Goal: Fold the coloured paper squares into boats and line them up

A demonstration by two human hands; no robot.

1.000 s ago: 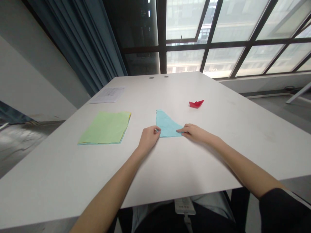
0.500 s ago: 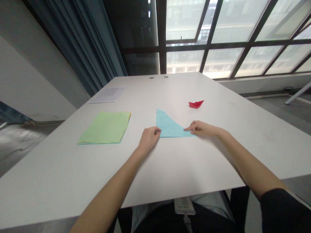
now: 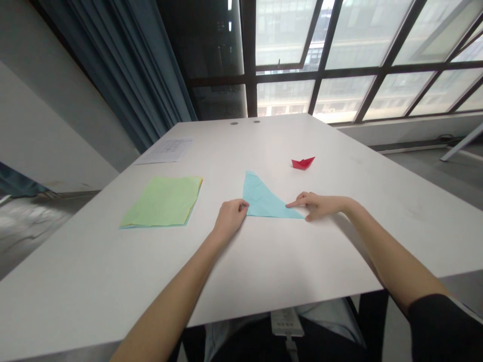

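Head view: blue paper (image 3: 266, 202) is stretching crosswise between both hands, left hand (image 3: 229, 217) narrowly pinching its left edge, right hand (image 3: 319, 204), grip wider, touching its tapering right end.

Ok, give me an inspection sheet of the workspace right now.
Surface: white table, two dark round spots near its far edge.
Job's things: blue paper, lying flat.
Clutter: green-topped paper stack, printed sheet, red paper boat.
Hands: left hand at blue paper's near left corner; right hand at its right end, index finger extended.
Cables: dark coil at right, possibly cable.
Surroundings: blue curtain, windows.
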